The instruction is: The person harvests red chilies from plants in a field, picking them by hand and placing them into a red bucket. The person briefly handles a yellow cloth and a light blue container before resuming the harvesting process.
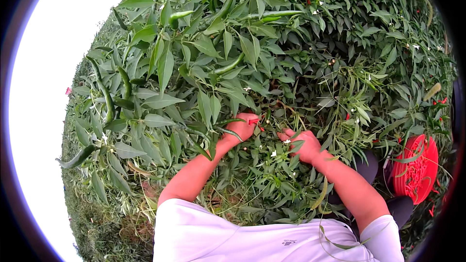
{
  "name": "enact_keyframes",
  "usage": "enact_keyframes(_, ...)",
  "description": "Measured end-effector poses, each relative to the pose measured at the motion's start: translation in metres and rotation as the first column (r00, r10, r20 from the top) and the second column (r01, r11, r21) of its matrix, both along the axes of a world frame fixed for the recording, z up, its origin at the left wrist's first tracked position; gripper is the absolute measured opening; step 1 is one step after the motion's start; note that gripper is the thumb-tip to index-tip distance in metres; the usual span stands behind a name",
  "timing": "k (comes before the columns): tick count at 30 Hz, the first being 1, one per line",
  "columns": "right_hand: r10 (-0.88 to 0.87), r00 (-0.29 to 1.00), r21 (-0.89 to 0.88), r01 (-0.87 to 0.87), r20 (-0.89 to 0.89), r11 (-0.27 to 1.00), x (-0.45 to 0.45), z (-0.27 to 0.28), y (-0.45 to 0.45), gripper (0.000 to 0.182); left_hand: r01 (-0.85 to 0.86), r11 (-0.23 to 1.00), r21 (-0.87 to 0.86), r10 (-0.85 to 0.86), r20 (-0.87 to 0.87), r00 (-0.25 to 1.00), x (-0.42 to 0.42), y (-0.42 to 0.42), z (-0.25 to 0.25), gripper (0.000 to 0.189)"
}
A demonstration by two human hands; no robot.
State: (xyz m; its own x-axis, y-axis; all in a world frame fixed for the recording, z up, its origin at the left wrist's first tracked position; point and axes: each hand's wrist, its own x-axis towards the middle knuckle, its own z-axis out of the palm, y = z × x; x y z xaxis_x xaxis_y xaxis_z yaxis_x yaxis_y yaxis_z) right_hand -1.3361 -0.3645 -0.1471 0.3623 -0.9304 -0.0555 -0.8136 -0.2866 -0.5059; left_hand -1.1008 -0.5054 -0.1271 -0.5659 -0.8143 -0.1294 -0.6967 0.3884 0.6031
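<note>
My left hand (241,128) is closed in a fist amid the pepper plants, with a red chili pepper (253,121) sticking out from its fingers. Long green chili peppers (231,120) hang across that wrist. A little to the right, my right hand (304,145) reaches into the foliage, its fingers pointing left toward the other hand. Leaves and a small white flower (287,141) cover part of it, so I cannot see whether it grips anything. Between the two hands are stems and leaves.
A red bucket (399,174) holding many picked red chilies (415,174) stands to the right, beside my dark-clad legs (400,209). Large green chilies (103,91) hang on the tall plant at left. Dense foliage surrounds me, with grass seed heads (322,193) near my right forearm.
</note>
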Motion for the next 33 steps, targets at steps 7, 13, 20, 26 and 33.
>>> enact_keyframes(7,-0.018,0.999,0.047,0.02,-0.034,0.999,0.001,0.003,-0.001,0.066,0.055,0.997,0.061,-0.05,-0.071,0.996,-0.005,0.002,0.001,0.015)
enact_keyframes(13,-0.024,0.999,-0.053,0.026,0.031,0.998,0.001,0.0,-0.001,0.066,-0.022,0.933,0.359,0.118,-0.248,0.962,-0.012,0.014,-0.001,0.021)
enact_keyframes(20,-0.031,0.999,-0.119,0.033,0.02,0.992,0.0,0.0,0.0,0.064,-0.141,0.912,0.386,0.249,-0.246,0.937,-0.031,0.019,-0.001,0.024)
enact_keyframes(26,-0.029,0.999,-0.112,0.03,0.018,0.993,0.0,-0.002,0.0,0.063,-0.203,0.909,0.363,0.344,-0.383,0.857,-0.041,0.027,-0.004,0.019)
enact_keyframes(33,-0.001,0.999,-0.171,0.008,0.04,0.985,-0.002,-0.003,0.001,0.066,-0.03,0.471,0.882,0.631,-0.313,0.71,-0.038,0.027,0.018,0.01)
